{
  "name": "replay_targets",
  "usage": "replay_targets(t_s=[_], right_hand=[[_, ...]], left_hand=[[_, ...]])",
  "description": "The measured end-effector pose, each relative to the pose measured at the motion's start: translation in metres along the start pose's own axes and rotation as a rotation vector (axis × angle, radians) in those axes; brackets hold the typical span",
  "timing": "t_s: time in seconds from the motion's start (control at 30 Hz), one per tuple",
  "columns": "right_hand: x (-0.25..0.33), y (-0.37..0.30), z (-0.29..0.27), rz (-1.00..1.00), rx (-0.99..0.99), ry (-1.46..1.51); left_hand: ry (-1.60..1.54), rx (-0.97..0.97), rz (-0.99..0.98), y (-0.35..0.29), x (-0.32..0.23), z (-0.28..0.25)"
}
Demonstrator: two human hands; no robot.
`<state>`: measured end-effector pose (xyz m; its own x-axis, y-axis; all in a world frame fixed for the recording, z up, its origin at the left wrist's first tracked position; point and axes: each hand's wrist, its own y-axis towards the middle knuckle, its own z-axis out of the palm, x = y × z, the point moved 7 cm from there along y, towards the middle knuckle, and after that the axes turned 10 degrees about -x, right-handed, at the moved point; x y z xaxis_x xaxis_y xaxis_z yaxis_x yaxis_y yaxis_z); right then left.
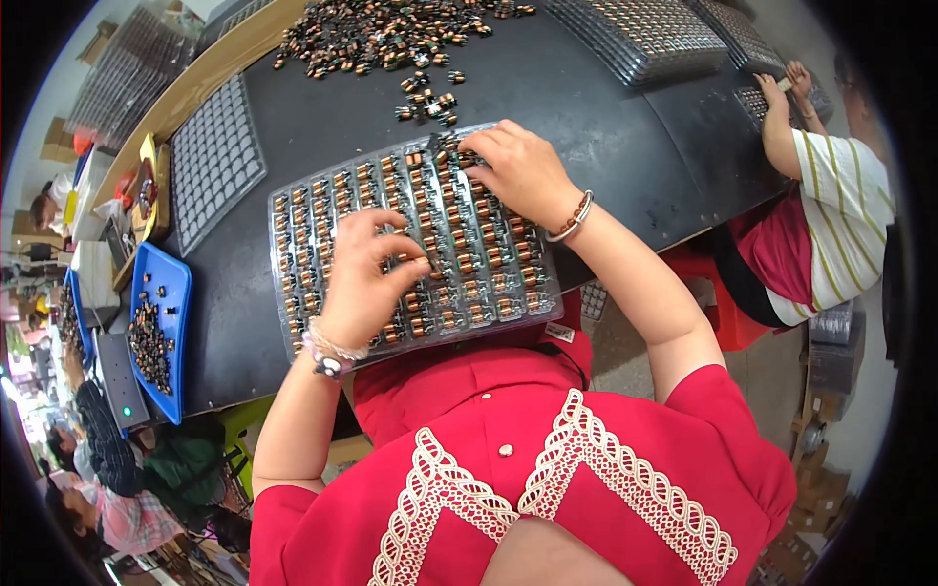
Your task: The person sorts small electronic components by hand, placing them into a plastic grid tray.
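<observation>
A clear plastic tray (290, 322) lies before me, its rows of pockets filled with small copper-wound coils (464, 264). Over its middle, my left hand (369, 273) has curled fingers, with thumb and fingertip close together. Whatever is in that pinch is too small to make out. My right hand (518, 174) bends over the tray's far edge, its fingertips closed on loose coils (445, 149) bunched there. Some of these coils lie on top of the rows, and the fingers partly hide them.
A big heap of coils (366, 39) lies at the back, with a smaller cluster (427, 103) nearer. Left are an unfilled tray (217, 161) and a blue bin (176, 269) holding coils. Stacked trays (640, 39) stand back right, near a co-worker's arm (779, 132).
</observation>
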<state>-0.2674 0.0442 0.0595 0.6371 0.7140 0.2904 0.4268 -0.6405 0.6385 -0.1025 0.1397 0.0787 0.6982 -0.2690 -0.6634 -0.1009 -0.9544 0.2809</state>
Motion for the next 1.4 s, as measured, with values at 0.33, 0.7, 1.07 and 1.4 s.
replay_targets(t_s=[0.33,0.7,1.07,1.4], right_hand=[[0.024,-0.013,-0.025,-0.011,-0.035,0.199],[0.037,-0.051,-0.03,0.096,0.117,0.341],[0.043,-0.052,-0.03,-0.022,0.04,0.26],[0.027,-0.051,-0.029,0.173,0.019,0.365]], left_hand=[[0.157,0.105,0.021,-0.021,-0.007,0.023],[0.145,0.006,0.017,-0.028,-0.007,0.025],[0.16,-0.249,0.161,0.013,-0.001,0.01],[0.42,-0.277,-0.022,0.085,0.042,0.026]])
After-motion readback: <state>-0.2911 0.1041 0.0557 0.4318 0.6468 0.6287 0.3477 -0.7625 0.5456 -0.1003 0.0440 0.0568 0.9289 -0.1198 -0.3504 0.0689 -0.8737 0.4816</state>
